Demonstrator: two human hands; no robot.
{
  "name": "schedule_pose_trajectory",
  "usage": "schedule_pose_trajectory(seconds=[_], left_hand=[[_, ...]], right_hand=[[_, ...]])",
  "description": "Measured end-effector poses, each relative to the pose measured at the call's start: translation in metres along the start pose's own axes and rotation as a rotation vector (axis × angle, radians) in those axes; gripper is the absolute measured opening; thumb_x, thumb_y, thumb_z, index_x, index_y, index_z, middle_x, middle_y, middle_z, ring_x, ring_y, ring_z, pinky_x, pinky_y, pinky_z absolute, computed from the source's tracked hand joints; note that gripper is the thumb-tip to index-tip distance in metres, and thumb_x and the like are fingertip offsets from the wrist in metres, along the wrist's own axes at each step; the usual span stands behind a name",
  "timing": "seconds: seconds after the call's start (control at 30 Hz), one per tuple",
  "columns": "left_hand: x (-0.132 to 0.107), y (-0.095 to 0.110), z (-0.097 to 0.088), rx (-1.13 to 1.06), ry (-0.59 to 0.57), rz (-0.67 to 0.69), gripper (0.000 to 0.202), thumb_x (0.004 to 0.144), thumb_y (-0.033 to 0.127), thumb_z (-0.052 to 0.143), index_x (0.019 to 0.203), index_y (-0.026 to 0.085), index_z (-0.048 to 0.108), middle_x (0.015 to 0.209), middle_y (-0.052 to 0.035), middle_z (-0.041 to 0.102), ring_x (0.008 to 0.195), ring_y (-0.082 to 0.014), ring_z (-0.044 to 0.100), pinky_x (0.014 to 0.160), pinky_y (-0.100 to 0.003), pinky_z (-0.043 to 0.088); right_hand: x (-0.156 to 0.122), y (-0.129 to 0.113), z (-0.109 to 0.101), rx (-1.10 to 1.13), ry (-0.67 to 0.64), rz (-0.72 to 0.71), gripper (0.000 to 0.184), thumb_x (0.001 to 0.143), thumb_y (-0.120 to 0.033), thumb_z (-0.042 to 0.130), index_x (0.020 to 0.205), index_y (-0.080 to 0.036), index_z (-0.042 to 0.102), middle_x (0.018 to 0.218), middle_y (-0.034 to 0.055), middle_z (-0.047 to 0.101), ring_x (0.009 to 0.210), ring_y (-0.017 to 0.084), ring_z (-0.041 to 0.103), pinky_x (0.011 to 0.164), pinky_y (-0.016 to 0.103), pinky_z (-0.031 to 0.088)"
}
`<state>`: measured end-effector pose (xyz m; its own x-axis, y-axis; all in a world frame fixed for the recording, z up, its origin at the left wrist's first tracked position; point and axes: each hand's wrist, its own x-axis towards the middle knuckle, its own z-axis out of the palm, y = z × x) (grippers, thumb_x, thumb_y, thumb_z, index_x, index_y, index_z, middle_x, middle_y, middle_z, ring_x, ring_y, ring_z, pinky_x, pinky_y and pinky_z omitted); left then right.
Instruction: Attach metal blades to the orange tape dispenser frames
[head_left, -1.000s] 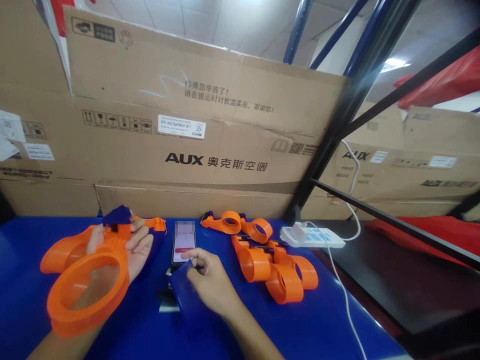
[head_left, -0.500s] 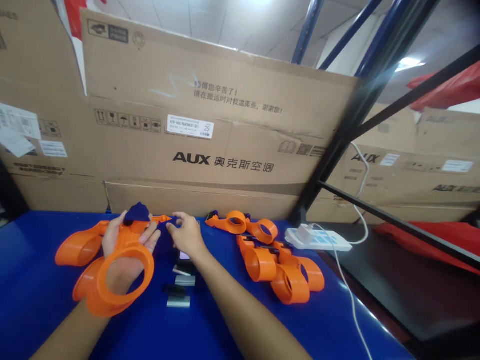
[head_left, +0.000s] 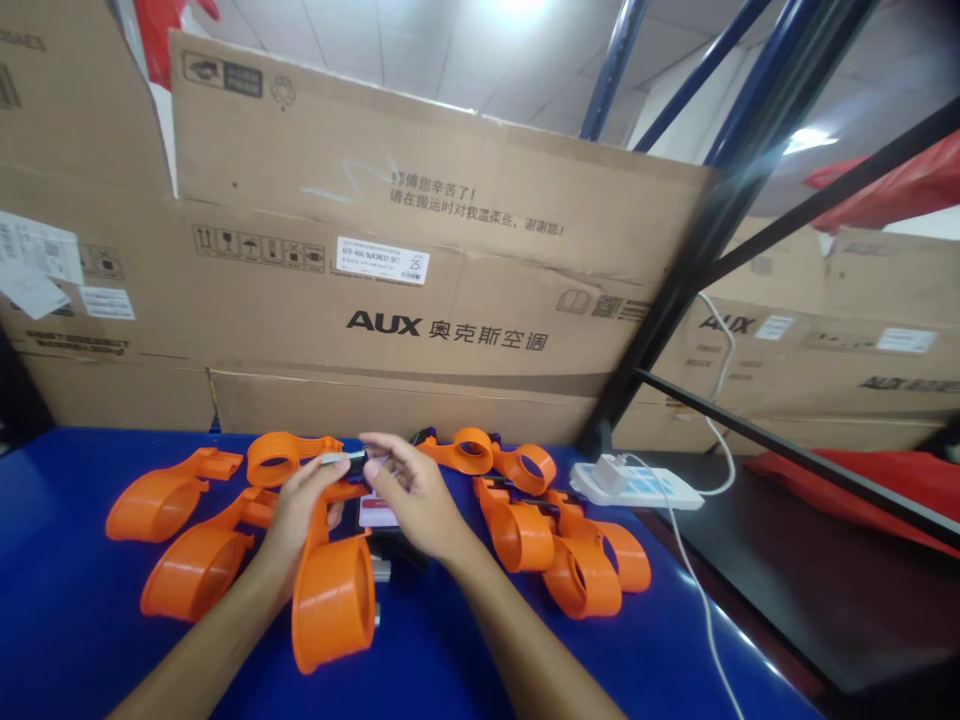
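Note:
An orange plastic tape dispenser (head_left: 334, 605) hangs from my left hand (head_left: 296, 515), its big ring pointing down toward me. My left fingers wrap around the dispenser's narrow end. At that end sit a small dark piece (head_left: 358, 464) and a pale metal strip (head_left: 331, 457), probably a cutter blade. My right hand (head_left: 420, 500) bends its thumb and forefinger about the dark piece; the exact contact is hard to see. Below the hands, a phone-like device with a lit screen (head_left: 376, 512) lies on the blue table, partly covered. Short metal strips (head_left: 381, 570) show behind the held dispenser.
Orange dispensers (head_left: 154, 505) lie to the left, and several more (head_left: 585, 570) are grouped on the right. A white power strip (head_left: 637, 482) with a trailing cable (head_left: 701, 580) sits at the right edge. Behind stand a large cardboard box (head_left: 450, 290) and a dark rack post (head_left: 645, 350).
My left hand has turned and moved right, and its dispenser's ring now hangs lower and farther right. My right hand has shifted right. The dark blue piece on top is no longer visible.

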<state>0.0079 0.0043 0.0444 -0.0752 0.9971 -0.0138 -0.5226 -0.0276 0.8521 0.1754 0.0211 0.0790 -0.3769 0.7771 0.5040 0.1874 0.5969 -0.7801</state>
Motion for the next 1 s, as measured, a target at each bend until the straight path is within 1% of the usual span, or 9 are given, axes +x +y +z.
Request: schedule_pose_trajectory(seconds=[0.1,0.2,0.3,0.43,0.57,0.67,0.77,0.9,1.0], left_hand=[[-0.002,-0.011,0.004,0.075,0.027,0.040,0.027,0.069,0.036,0.086,0.079,0.017,0.070,0.055,0.0043,0.057,0.041,-0.0078,0.046,0.039,-0.020,0.034],[-0.006,-0.015,0.005,0.102,0.013,0.042,0.027,0.071,0.038,0.086,0.076,0.017,0.069,0.054,0.0047,0.054,0.042,-0.0076,0.043,0.040,-0.020,0.035],[-0.008,-0.015,0.006,0.125,0.004,0.045,0.027,0.073,0.040,0.085,0.080,0.017,0.071,0.054,0.0045,0.055,0.042,-0.0076,0.043,0.041,-0.020,0.035],[-0.009,-0.014,0.006,0.165,-0.028,0.087,0.027,0.074,0.039,0.085,0.082,0.016,0.073,0.056,0.0038,0.054,0.044,-0.0071,0.042,0.041,-0.020,0.032],[-0.007,-0.014,0.003,0.190,-0.076,0.098,0.027,0.075,0.039,0.084,0.079,0.015,0.073,0.054,0.0038,0.051,0.044,-0.0067,0.039,0.042,-0.019,0.030],[-0.004,-0.013,0.001,0.179,-0.108,0.086,0.027,0.076,0.039,0.084,0.075,0.015,0.071,0.049,0.0044,0.047,0.043,-0.0071,0.039,0.042,-0.020,0.030],[-0.004,-0.015,0.001,0.132,-0.107,0.046,0.028,0.076,0.040,0.083,0.077,0.015,0.071,0.048,0.0044,0.048,0.042,-0.0073,0.040,0.042,-0.019,0.031],[-0.005,-0.015,0.004,0.106,-0.077,0.009,0.029,0.073,0.041,0.083,0.078,0.016,0.069,0.046,0.0051,0.048,0.039,-0.0070,0.038,0.040,-0.018,0.030],[-0.007,-0.009,0.005,0.077,-0.059,0.032,0.028,0.074,0.040,0.082,0.076,0.017,0.066,0.045,0.0053,0.048,0.039,-0.0071,0.040,0.040,-0.018,0.031]], right_hand=[[-0.019,-0.006,-0.006,-0.182,-0.005,-0.117,0.047,0.091,-0.034,0.069,0.137,-0.026,0.063,0.123,0.0077,0.073,0.103,0.023,0.071,0.092,0.037,0.056],[-0.030,0.001,-0.005,-0.307,0.029,-0.100,0.051,0.093,-0.034,0.065,0.142,-0.023,0.059,0.109,0.0084,0.077,0.088,0.021,0.073,0.084,0.034,0.058],[-0.035,0.013,0.000,-0.341,0.019,-0.092,0.050,0.096,-0.031,0.059,0.145,-0.021,0.057,0.095,0.0074,0.078,0.074,0.019,0.071,0.074,0.030,0.057],[-0.038,0.020,0.004,-0.349,0.035,-0.139,0.050,0.097,-0.027,0.055,0.146,-0.020,0.056,0.093,0.0085,0.076,0.073,0.019,0.069,0.073,0.030,0.057],[-0.038,0.016,-0.001,-0.307,0.031,-0.169,0.045,0.098,-0.026,0.052,0.141,-0.021,0.062,0.095,0.0092,0.075,0.078,0.021,0.069,0.075,0.032,0.057],[-0.039,0.010,-0.008,-0.268,0.024,-0.135,0.041,0.099,-0.022,0.048,0.136,-0.024,0.066,0.100,0.0081,0.076,0.083,0.021,0.071,0.078,0.032,0.057],[-0.041,0.008,-0.010,-0.263,0.042,-0.099,0.040,0.097,-0.021,0.050,0.133,-0.024,0.069,0.102,0.0082,0.077,0.085,0.022,0.072,0.080,0.033,0.057],[-0.041,0.010,-0.010,-0.241,0.168,-0.042,0.037,0.095,-0.021,0.051,0.125,-0.024,0.072,0.103,0.0073,0.078,0.087,0.022,0.073,0.082,0.033,0.057],[-0.038,0.017,-0.017,-0.212,0.244,0.046,0.026,0.094,-0.026,0.053,0.107,-0.021,0.075,0.093,0.0065,0.077,0.081,0.022,0.072,0.074,0.030,0.057]])
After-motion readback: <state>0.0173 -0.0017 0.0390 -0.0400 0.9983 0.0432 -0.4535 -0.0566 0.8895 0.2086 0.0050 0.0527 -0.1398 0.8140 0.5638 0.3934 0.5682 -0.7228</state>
